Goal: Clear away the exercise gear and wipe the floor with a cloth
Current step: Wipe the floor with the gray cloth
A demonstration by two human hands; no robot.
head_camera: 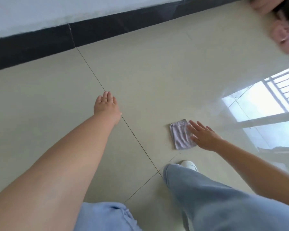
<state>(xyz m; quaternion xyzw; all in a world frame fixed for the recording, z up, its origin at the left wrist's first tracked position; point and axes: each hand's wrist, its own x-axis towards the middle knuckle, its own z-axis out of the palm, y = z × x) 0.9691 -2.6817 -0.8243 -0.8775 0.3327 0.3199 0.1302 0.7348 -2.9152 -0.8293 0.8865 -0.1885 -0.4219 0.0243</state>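
Head view, looking down at a glossy cream tiled floor point(157, 72) crossed by thin dark grout lines. One cloth point(181, 135) on that floor: small, folded, pale lilac with faint stripes, lying flat on the tile just ahead of one white shoe point(188, 164). Two hands in view. Right hand point(203, 136) stretched out over the cloth's right edge, fingers straight and spread, palm down, gripping nothing; fingertips overlapping the cloth, though cannot tell whether touching it or just above it. Left hand point(107, 105) reaching forward on a bare forearm, well apart from the cloth, fingers extended and relaxed, holding nothing, over a grout line. Two legs in light blue jeans point(207, 197) at the bottom edge, the right leg stepped forward with the shoe showing past the hem, the left one only a patch of denim at the lower middle. One black skirting board point(40, 45) running aslant along the top, under a pale wall point(40, 12). One bright window reflection point(264, 100) with bars on the tiles at the right. At the top right corner, a blurred pink and dark shape point(284, 29), too smeared to identify. No exercise gear recognisable in this view.
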